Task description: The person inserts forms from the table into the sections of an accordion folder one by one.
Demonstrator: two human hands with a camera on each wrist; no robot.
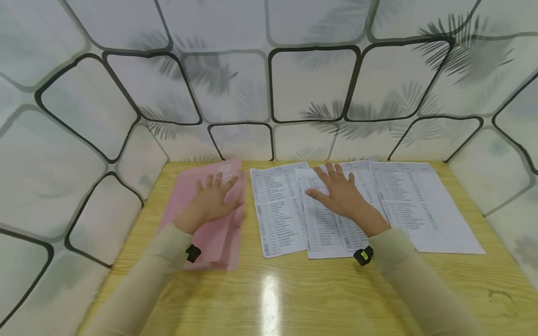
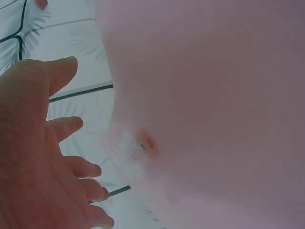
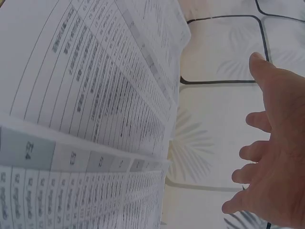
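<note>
Nearest us lies the bare wooden table [image 1: 269,298]. Further in, our left hand [image 1: 210,200] hovers over or rests on the pink folder [image 1: 214,238] with fingers spread and straight, gripping nothing. Our right hand [image 1: 342,193] is likewise spread flat above the printed sheets [image 1: 279,214], which lie overlapping in a row beside the folder. Beyond stands the patterned wall [image 1: 311,84].

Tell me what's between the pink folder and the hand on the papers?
In the head view, one printed sheet and a thin strip of bare table lie between the pink folder and the right hand.
</note>
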